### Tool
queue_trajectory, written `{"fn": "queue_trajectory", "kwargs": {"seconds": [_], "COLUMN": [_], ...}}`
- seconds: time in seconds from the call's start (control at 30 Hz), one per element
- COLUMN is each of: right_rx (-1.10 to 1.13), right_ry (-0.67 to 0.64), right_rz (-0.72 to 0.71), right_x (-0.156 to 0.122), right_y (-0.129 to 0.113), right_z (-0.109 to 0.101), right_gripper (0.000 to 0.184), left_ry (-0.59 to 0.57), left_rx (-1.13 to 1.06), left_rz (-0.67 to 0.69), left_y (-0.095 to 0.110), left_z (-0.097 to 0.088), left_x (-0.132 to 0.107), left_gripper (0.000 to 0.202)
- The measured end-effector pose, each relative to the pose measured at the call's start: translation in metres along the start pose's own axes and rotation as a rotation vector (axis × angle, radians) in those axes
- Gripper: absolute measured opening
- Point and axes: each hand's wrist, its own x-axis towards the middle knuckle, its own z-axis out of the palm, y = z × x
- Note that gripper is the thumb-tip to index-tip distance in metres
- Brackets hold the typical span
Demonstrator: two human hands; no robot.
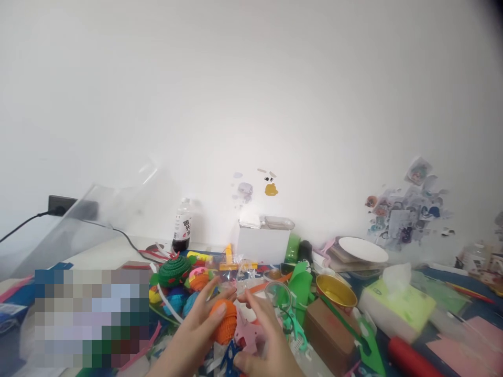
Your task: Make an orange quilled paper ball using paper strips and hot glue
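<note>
My left hand (200, 320) holds an orange ball (226, 330) with a ridged, wrapped-looking surface; its thumb lies across the near side and the fingers reach behind. To the right, my right hand (271, 332) has its thumb and fingers apart, with no object gripped between them. A pink cut piece (250, 334) shows between the two hands, partly hidden by the right one. Left of the hands are a dark green ridged ball (175, 271), a blue ball (174, 301) and a pink ball with markings (198, 279).
Teal-handled scissors (301, 337), a brown box (329, 335) and a gold bowl (337, 290) crowd the right side. Farther right are a tissue box (396, 303) and a red roll (412, 358). A bottle (182, 225) and a white box (263, 243) stand by the wall.
</note>
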Motion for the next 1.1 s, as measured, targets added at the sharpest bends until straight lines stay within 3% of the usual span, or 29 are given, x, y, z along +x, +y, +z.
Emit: {"fn": "queue_trajectory", "kwargs": {"seconds": [0.13, 0.27, 0.37, 0.63, 0.93, 1.03, 1.1], "right_rx": [-0.016, 0.002, 0.052, 0.136, 0.145, 0.134, 0.131], "right_ry": [-0.033, -0.006, 0.014, 0.019, 0.058, 0.072, 0.083], "right_rz": [-0.065, 0.045, 0.121, 0.122, 0.136, 0.176, 0.227], "right_x": [0.002, 0.004, 0.005, 0.01, 0.01, 0.01, 0.011], "right_y": [-0.003, -0.007, -0.009, -0.005, -0.004, -0.007, -0.009], "right_z": [0.004, -0.001, -0.006, -0.012, -0.011, -0.012, -0.013], "right_gripper": [0.061, 0.043, 0.039, 0.041, 0.038, 0.036, 0.034], "left_ry": [-0.02, -0.079, -0.099, -0.096, -0.058, -0.046, -0.025], "left_rx": [0.035, -0.035, -0.013, 0.469, 0.404, 0.316, 0.383], "left_rz": [-0.112, -0.128, -0.107, 0.067, 0.051, 0.029, 0.061], "left_y": [-0.005, -0.01, -0.009, -0.004, 0.001, 0.004, 0.006], "left_z": [0.0, -0.005, -0.01, -0.019, -0.01, -0.006, -0.006], "left_x": [-0.005, -0.002, 0.003, 0.005, -0.001, -0.004, -0.004], "left_gripper": [0.072, 0.052, 0.052, 0.052, 0.051, 0.051, 0.052]}}
